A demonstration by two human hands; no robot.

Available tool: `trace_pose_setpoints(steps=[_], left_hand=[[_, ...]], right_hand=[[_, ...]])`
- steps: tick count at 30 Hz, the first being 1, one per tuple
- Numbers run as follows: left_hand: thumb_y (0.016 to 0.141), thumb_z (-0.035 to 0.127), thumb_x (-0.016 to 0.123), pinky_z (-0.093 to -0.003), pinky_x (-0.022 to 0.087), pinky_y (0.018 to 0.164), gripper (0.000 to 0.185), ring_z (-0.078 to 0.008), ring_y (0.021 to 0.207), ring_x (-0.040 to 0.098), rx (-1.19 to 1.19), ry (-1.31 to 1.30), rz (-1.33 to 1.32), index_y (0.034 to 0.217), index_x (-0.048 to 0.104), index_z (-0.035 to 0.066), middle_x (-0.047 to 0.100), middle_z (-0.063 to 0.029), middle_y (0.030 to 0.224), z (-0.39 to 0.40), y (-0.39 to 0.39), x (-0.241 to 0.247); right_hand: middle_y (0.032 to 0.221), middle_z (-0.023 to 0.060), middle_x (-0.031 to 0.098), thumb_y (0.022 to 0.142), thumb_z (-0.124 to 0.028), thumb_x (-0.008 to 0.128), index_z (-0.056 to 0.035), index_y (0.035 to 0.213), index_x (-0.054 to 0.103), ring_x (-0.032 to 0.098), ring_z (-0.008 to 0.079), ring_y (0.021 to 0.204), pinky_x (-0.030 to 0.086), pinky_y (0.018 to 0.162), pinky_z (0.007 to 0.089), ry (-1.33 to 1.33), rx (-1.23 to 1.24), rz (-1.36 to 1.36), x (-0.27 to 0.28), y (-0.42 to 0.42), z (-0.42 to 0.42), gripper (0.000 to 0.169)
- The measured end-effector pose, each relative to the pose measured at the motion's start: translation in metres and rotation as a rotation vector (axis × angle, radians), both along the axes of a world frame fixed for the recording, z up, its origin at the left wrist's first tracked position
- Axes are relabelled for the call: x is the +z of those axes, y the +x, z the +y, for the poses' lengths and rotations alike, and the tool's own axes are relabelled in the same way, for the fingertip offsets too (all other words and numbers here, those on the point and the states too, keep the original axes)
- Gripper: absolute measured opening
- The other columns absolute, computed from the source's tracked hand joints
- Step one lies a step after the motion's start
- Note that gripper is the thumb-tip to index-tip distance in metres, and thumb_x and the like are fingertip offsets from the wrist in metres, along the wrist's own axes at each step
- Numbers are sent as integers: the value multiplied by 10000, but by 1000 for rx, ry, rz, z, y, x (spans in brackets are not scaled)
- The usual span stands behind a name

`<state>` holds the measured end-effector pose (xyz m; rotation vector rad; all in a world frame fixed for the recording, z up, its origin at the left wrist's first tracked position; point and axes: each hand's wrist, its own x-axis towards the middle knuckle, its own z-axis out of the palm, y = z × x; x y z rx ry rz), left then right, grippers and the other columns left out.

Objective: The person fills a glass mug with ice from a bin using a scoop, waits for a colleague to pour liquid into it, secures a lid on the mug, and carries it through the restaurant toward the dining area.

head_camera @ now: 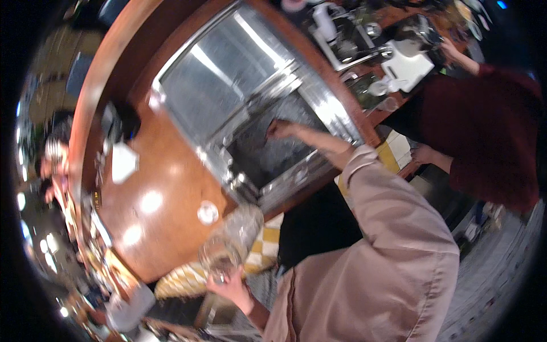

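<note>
My left hand (233,288) grips a clear container (220,256) near its rounded rim, beside the edge of the wooden counter. Next to it, another clear, cylindrical part or vessel (248,222) leans toward the counter; whether the two are one piece is unclear. My right hand (280,129) is over the open compartment (273,158) of a metal-framed chest set in the counter, fingers bent downward. Blur hides whether it holds anything. A pale, icy-looking mass (295,109) shows inside. The chest's other half lies under a shiny metal cover (205,77).
A round white coaster (207,212) and a white angular item (124,163) lie on the counter. Yellow-and-white checked cloth (183,280) hangs by its edge. At right, a co-worker in a dark red top (483,132) stands by a white cutting board (407,64) and barware.
</note>
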<state>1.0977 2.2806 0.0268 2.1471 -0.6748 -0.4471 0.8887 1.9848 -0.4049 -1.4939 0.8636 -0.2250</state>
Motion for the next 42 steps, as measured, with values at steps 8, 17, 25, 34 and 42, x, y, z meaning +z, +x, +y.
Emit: trace_pose_setpoints(steps=[8,17,25,34,42], left_hand=[[591,-52,793,-192,316,541,277,-20,585,386,-274,-51,-69,785,614,30,488,76,661,-20,20,3],[673,29,835,-224,397,525,213,-50,604,472,-433,-158,124,772,647,7,595,22,676,-81,18,6],[631,163,898,-277,444,533,347,-78,565,485,-493,-297,178,654,572,47,495,25,570,-137,-9,-55],[594,256,907,-361,366,464,522,-176,471,351,-717,-170,-75,560,438,30,427,-95,485,-175,-42,-16],[602,253,907,-325,352,463,547,-112,494,345,-731,-137,-50,541,408,39,432,-54,481,-184,-51,-20]], right_hand=[[654,-21,548,923,-201,617,-3,941,689,461,69,626,397,558,272,77,-1,-180,122,-29,13,212],[674,-49,475,961,-132,572,42,794,563,382,50,651,331,573,241,-101,91,-143,345,-74,-3,241],[656,-63,423,976,-211,563,-5,710,505,349,54,641,336,568,253,-259,289,-75,483,-78,-27,342],[780,124,693,847,-269,631,-49,906,713,669,257,762,497,694,392,-681,420,517,513,-57,-40,242],[993,168,698,769,-201,644,-44,951,704,671,324,963,524,823,428,-1003,576,908,566,-1,6,247]])
